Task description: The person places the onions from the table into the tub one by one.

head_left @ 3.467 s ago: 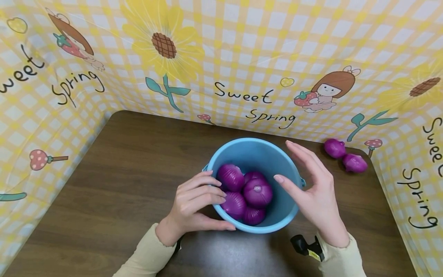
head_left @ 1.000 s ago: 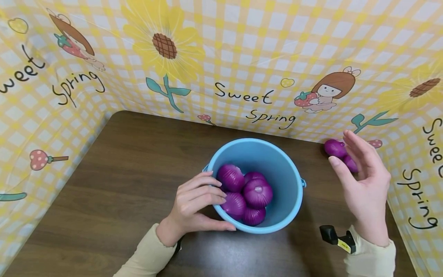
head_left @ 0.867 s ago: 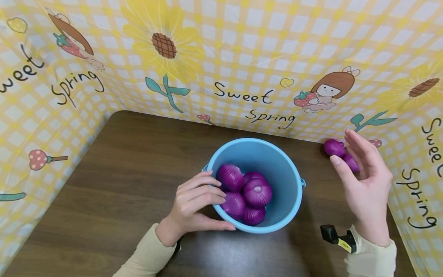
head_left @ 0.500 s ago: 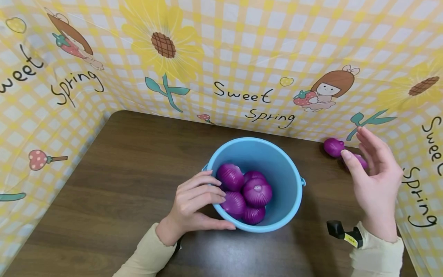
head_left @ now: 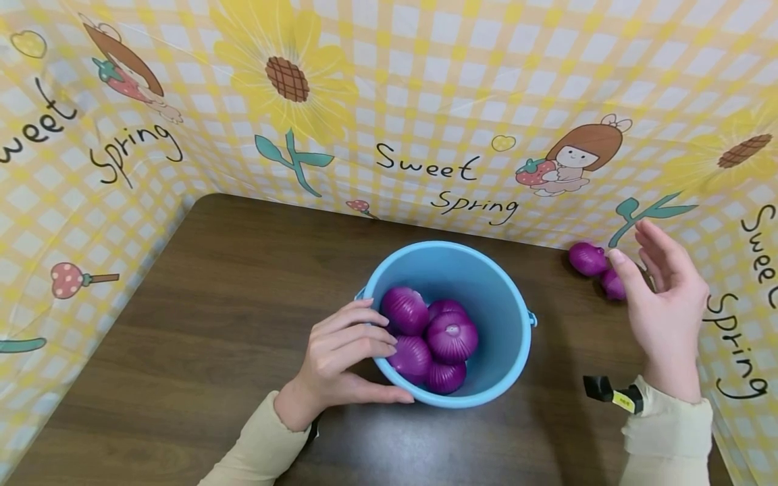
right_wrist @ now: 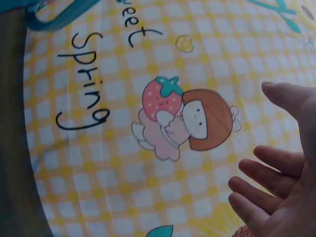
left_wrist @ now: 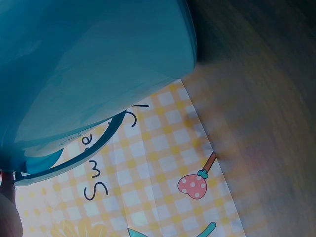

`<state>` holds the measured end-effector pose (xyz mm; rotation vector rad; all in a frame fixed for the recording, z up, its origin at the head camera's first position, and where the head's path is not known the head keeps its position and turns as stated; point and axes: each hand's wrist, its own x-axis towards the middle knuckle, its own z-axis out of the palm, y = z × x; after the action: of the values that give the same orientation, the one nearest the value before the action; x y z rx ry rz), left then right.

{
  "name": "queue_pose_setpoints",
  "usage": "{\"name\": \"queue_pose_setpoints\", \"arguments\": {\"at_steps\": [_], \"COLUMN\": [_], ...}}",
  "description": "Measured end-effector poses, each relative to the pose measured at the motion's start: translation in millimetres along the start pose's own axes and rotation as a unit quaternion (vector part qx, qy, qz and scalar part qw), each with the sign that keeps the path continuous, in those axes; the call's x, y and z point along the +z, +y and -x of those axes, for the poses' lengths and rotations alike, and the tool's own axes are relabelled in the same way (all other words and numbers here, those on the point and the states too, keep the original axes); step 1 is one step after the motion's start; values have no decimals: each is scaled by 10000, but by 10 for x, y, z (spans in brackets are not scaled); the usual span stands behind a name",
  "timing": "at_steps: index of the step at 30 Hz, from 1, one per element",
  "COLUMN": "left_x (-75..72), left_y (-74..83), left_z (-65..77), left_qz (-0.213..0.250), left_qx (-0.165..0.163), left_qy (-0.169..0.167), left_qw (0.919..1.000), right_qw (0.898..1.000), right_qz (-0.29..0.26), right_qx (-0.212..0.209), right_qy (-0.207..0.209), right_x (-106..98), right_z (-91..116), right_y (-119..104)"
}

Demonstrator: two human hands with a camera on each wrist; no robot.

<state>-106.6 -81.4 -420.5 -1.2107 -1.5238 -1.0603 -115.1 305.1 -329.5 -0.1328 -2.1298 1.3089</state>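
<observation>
A light blue bucket (head_left: 495, 283) stands on the table with several purple onions (head_left: 452, 337) inside. My left hand (head_left: 340, 358) holds the bucket's near left rim, its fingers over the edge and its thumb along the outside. In the left wrist view the bucket's wall (left_wrist: 98, 69) and its handle (left_wrist: 94, 155) fill the upper left. My right hand (head_left: 668, 297) is raised at the right, thumb and fingers apart, holding nothing. Just left of it in the head view, two more onions lie at the table's back right corner: one onion (head_left: 587, 259) and another onion (head_left: 612, 285), partly hidden by the thumb.
Brown wood-grain table (head_left: 243, 283) lies under everything. A yellow checked cloth (head_left: 425, 101) with printed flowers and lettering walls in its back and both sides. A black wrist camera (head_left: 598, 388) sticks out from the right wrist.
From above the bucket's right rim, my right hand has moved right towards the two corner onions, still drifting slightly right lately. My left hand, the bucket and the onions have stayed put.
</observation>
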Motion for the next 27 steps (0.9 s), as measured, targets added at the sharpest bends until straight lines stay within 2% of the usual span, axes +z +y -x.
{"name": "queue_pose_setpoints", "arguments": {"at_steps": [12, 21, 24, 27], "left_x": [1, 0, 1, 2], "left_y": [2, 2, 2, 5], "left_z": [-4, -6, -7, -8], "left_qz": [-16, -13, -20, -26], "left_qx": [23, 43, 47, 40], "left_qy": [27, 24, 27, 27], "left_qw": [10000, 10000, 10000, 10000], "right_qw": [9989, 9949, 9929, 9902], "right_qz": [237, -279, -225, 74], "right_qx": [416, 966, 1166, 1393], "right_qy": [-19, 77, 83, 29], "right_x": [-84, -134, -147, -163], "right_z": [-122, -192, -215, -236], "right_y": [171, 245, 282, 318]}}
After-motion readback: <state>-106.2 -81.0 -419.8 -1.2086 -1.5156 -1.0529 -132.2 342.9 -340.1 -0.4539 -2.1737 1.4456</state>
